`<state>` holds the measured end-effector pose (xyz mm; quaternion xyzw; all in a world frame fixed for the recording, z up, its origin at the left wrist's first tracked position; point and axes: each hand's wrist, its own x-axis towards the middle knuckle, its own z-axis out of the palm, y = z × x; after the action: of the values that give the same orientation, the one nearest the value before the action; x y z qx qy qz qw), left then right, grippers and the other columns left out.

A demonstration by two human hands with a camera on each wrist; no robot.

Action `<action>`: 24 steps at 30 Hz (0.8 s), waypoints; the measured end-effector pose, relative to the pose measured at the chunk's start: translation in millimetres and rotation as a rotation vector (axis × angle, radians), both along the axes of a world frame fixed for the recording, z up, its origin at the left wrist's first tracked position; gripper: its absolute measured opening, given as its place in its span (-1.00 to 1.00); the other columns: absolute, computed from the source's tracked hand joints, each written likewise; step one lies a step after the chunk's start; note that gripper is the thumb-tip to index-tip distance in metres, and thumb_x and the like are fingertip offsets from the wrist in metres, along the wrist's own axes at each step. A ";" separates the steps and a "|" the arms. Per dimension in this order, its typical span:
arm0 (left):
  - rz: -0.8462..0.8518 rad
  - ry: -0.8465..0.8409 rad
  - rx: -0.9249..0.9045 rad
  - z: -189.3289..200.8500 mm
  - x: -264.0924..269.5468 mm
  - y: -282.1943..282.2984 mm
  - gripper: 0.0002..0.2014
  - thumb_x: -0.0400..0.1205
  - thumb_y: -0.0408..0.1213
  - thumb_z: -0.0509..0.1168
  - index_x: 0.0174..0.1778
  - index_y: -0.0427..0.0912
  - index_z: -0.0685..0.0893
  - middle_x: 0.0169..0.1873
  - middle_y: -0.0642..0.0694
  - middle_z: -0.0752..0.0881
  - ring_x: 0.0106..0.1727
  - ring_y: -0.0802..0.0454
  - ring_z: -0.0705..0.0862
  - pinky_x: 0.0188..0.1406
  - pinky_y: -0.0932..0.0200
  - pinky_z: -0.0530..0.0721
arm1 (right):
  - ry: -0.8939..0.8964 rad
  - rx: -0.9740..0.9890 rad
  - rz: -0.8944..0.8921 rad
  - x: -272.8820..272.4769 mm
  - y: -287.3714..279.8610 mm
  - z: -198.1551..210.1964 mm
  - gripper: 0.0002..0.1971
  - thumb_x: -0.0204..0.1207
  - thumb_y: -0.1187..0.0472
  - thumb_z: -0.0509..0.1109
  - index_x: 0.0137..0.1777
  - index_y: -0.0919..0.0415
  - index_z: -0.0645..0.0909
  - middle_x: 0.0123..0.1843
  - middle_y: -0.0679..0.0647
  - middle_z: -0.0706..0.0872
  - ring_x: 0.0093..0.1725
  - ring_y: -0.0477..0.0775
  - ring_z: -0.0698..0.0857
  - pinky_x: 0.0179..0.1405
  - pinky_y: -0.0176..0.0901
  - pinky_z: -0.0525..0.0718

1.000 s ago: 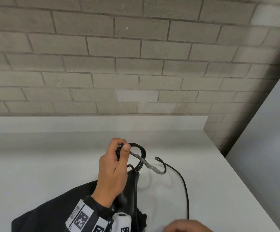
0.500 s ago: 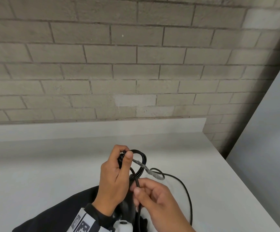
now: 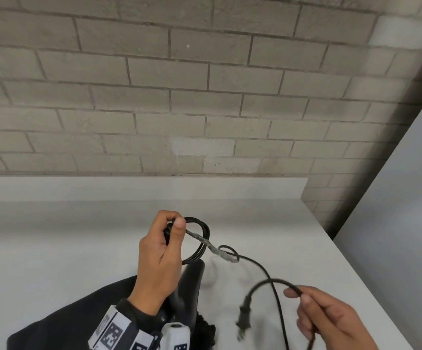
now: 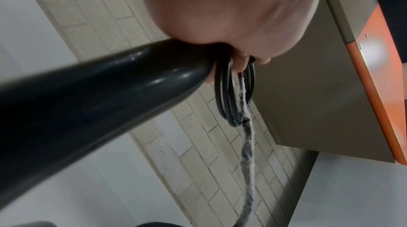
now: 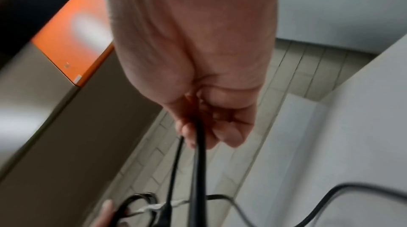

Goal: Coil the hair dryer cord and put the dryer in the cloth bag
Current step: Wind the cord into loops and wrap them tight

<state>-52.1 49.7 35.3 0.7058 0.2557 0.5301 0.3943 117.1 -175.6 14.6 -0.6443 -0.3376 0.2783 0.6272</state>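
Head view: left hand (image 3: 162,256) pinches a few finished loops (image 3: 197,241), right hand (image 3: 331,322) grips the loose cord (image 3: 263,267); coiling unfinished, dryer (image 3: 189,286) not bagged.

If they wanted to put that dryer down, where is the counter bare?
Bare counter lies left of the left hand, up to the back ledge. Crowded: the cloth bag near the front, the loose cord and plug toward the right hand.
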 end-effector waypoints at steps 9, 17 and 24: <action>-0.080 -0.006 -0.018 -3.2 -0.4 -8.1 -0.77 0.66 0.15 0.09 -0.17 0.16 0.53 -0.56 0.06 0.45 -0.53 0.19 0.33 -0.55 0.16 0.33 | -0.625 -0.597 -0.095 14.4 22.8 -61.2 -0.49 0.38 0.08 0.57 0.28 -0.34 0.55 0.15 -0.18 0.52 0.15 0.03 0.61 0.24 -0.25 0.52; -0.090 0.050 0.052 -2.3 3.6 -17.6 -0.77 0.67 0.18 0.08 -0.14 0.18 0.52 -0.56 0.10 0.47 -0.56 0.19 0.36 -0.56 0.29 0.31 | -0.706 -0.255 0.206 -34.0 78.9 -15.4 -0.50 0.59 -0.14 0.31 0.37 -0.48 0.10 0.36 -0.53 0.40 0.37 -0.55 0.33 0.23 -0.64 0.29; -0.022 0.035 0.066 -4.5 -2.1 -14.2 -0.76 0.67 0.26 0.03 -0.07 0.25 0.48 -0.54 0.12 0.51 -0.57 0.17 0.37 -0.57 0.34 0.30 | -1.008 0.086 0.059 -40.6 68.0 15.5 -0.86 0.65 -0.02 0.22 0.13 -0.19 0.55 -0.08 -0.25 0.59 -0.21 -0.23 0.62 -0.31 -0.37 0.59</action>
<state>-54.2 35.5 30.7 0.7304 0.2372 0.5214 0.3721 76.5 -107.6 30.1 -0.6623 -0.6278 -0.0637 0.4039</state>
